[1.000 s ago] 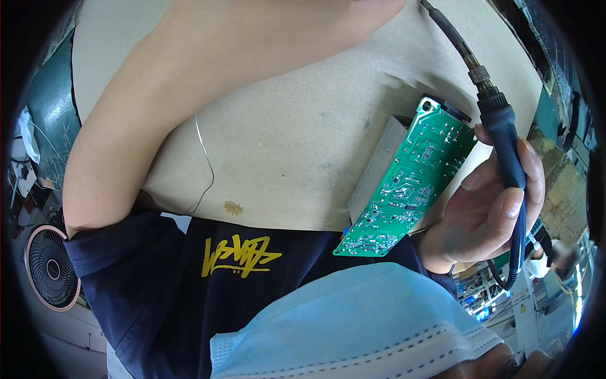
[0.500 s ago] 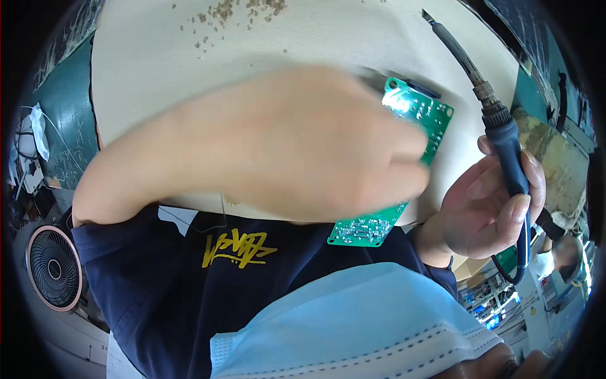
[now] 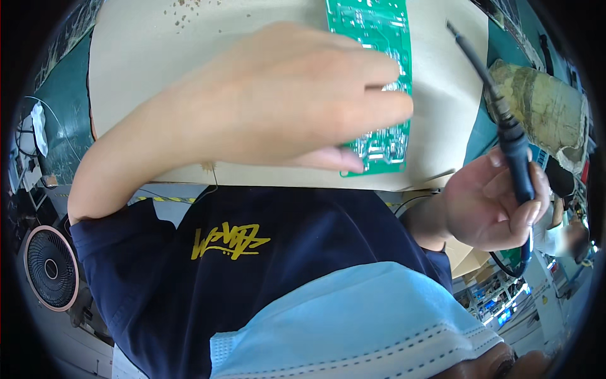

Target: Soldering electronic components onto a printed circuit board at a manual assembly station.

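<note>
A green circuit board (image 3: 389,151) with many shiny solder points lies over the brown work surface, its long side running away from me. My left hand (image 3: 315,104) reaches across it from the left, back of the hand up. The fingers are bent over the board and the thumb lies at its near left corner, so the hand grips it; much of the board is hidden beneath. Off to the right, my right hand (image 3: 492,202) is closed around the dark blue handle of a soldering iron (image 3: 514,151). The iron's tip points up and away, apart from the board.
Small brown bits (image 3: 180,16) lie scattered at the far left of the brown sheet (image 3: 151,76). A worn, stained roll-shaped object (image 3: 536,104) sits at the right on the green bench mat. A round fan (image 3: 52,268) stands at the lower left. A person is in the right background.
The board has moved away from me and turned from slanted to nearly straight, with my left hand on it. My right hand still holds the soldering iron, its tip swung slightly right.
</note>
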